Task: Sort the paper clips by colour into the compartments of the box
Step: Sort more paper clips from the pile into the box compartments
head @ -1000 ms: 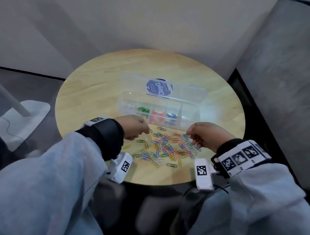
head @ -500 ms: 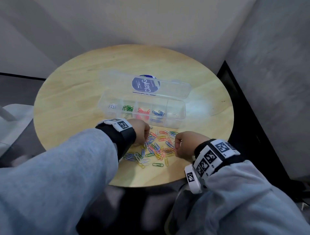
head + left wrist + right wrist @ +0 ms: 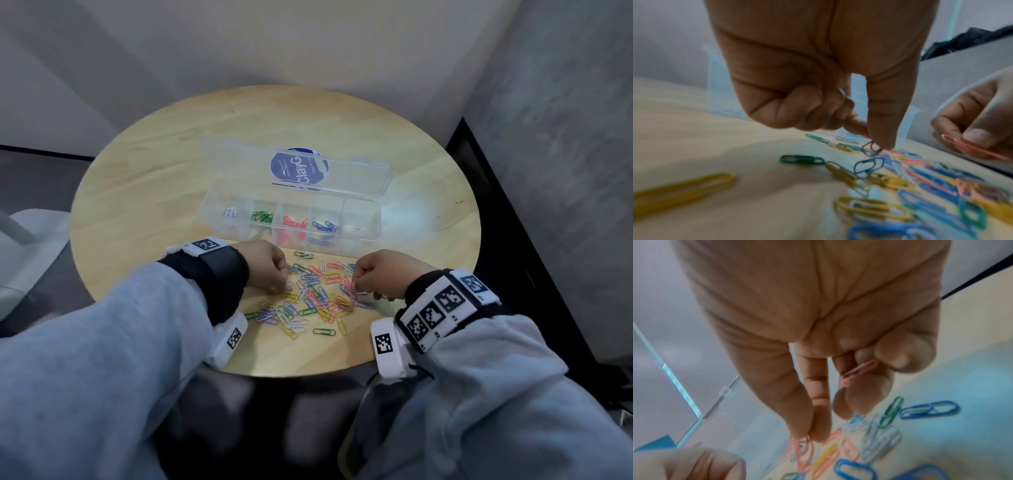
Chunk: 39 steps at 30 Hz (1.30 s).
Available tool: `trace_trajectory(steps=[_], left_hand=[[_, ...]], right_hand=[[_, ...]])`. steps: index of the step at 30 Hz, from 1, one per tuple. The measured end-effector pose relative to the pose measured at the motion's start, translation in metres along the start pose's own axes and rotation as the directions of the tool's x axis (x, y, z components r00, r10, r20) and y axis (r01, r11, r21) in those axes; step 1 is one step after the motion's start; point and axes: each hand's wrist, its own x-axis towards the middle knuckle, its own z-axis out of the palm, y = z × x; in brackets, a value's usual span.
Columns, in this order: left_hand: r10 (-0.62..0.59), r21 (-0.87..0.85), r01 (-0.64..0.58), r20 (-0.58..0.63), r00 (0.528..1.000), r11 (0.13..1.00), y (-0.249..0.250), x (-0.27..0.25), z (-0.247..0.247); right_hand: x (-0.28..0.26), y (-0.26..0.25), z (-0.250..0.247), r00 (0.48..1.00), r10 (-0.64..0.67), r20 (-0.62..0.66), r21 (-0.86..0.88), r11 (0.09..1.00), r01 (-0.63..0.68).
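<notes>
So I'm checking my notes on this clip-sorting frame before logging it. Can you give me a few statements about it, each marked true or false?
1. The box has its lid open. True.
2. The green clips lie in the compartment at the far right. False: they lie in the second compartment from the left, and the red clips lie in the one next to it.
3. The right hand holds a pink clip. True.
4. The left hand rests flat and open on the table. False: its fingers are curled, and finger and thumb pinch a dark red clip at the pile.
5. All clips are already sorted. False: a mixed pile lies on the table in front of the box.
</notes>
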Motion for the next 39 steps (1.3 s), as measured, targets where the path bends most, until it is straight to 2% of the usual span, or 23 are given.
trace_trajectory(steps=[5, 9, 11, 13, 17, 21, 28, 31, 34, 36, 39], left_hand=[[-0.052, -0.255, 0.067, 0.066, 0.996, 0.965, -0.009, -0.005, -0.005], [-0.088, -0.393, 0.102, 0.054, 0.995, 0.914, -0.015, -0.004, -0.005], [-0.101, -0.344, 0.107, 0.033, 0.994, 0.933, -0.016, -0.003, -0.003], [-0.117, -0.204, 0.109, -0.028, 0.993, 0.973, -0.013, -0.002, -0.002], [-0.142, 0.027, 0.145, -0.097, 0.985, 0.989, 0.004, 0.003, 0.003], [-0.194, 0.072, 0.204, -0.127, 0.973, 0.976, 0.017, 0.013, 0.011], [-0.203, 0.164, 0.222, -0.124, 0.971, 0.961, 0.029, 0.016, 0.016], [-0.199, 0.155, 0.212, -0.093, 0.976, 0.965, 0.028, 0.016, 0.017], [-0.187, 0.068, 0.191, -0.065, 0.98, 0.979, 0.024, 0.011, 0.017], [-0.177, -0.041, 0.175, -0.046, 0.983, 0.984, 0.021, 0.005, 0.015], [-0.148, -0.315, 0.153, 0.039, 0.988, 0.937, 0.014, -0.001, 0.012]], right_hand=[[0.0, 0.001, -0.004, 0.999, -0.009, 0.041, 0.246, 0.969, -0.001], [-0.001, 0.001, -0.006, 0.998, -0.021, 0.062, 0.363, 0.932, -0.003], [-0.001, 0.001, -0.007, 0.997, -0.033, 0.066, 0.393, 0.919, 0.005], [-0.002, -0.001, -0.007, 0.997, -0.041, 0.062, 0.451, 0.893, 0.008], [-0.002, -0.003, -0.006, 0.994, -0.065, 0.089, 0.635, 0.772, -0.007], [-0.002, -0.006, -0.007, 0.993, -0.043, 0.113, 0.714, 0.699, -0.051], [-0.003, -0.006, -0.01, 0.992, -0.023, 0.122, 0.798, 0.596, -0.084], [-0.004, -0.007, -0.01, 0.99, -0.034, 0.135, 0.794, 0.602, -0.088], [-0.005, -0.009, -0.01, 0.991, -0.015, 0.136, 0.769, 0.632, -0.096], [-0.005, -0.01, -0.009, 0.993, 0.026, 0.118, 0.718, 0.688, -0.104], [-0.004, -0.008, -0.008, 0.992, 0.077, 0.096, 0.521, 0.846, -0.116]])
